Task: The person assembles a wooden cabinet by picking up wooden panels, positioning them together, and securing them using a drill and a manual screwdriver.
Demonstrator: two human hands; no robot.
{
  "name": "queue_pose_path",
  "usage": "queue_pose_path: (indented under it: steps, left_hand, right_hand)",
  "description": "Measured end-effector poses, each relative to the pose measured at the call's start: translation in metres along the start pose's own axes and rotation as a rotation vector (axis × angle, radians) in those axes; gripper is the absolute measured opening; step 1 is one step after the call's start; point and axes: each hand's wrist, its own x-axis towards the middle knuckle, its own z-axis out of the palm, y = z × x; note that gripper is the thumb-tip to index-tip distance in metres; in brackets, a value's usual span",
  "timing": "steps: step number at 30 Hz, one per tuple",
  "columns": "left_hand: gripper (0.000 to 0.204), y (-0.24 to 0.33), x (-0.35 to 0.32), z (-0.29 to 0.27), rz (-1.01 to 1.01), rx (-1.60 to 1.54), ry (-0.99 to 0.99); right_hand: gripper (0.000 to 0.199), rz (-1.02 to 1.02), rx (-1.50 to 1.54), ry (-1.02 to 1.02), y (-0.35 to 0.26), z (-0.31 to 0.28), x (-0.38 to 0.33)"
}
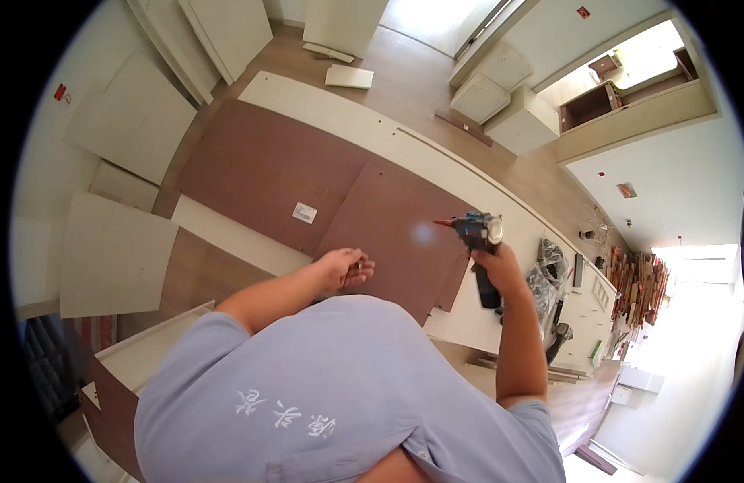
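Note:
My right hand grips a cordless drill by its handle. Its reddish tip points left and throws a bright spot of light onto a brown panel. Fingers curled, my left hand hovers over the near edge of that panel. Something small and dark shows between its fingers, too small to name. The panel overlaps a second brown panel bearing a white label. Both rest on a long white board.
On the right of the white surface lie a clear plastic bag and another power tool. White cabinet boxes stand at the far right. White panels lean along the left wall. Stacked wood strips are farther right.

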Motion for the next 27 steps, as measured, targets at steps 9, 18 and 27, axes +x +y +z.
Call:
queue_pose_path:
  steps: [9,18,27]
  left_hand:
    - [0.027,0.059,0.002,0.027,0.153,-0.166,-0.057]
    - [0.027,0.059,0.007,0.038,0.131,-0.31,-0.141]
    - [0.029,0.069,0.006,0.036,0.212,-0.407,-0.076]
  right_hand:
    - [0.038,0.003,0.491,-0.099,0.0,0.109,-0.078]
    - [0.039,-0.003,0.508,-0.085,0.005,0.127,-0.073]
    - [0.041,0.005,0.462,-0.087,-0.014,0.134,-0.067]
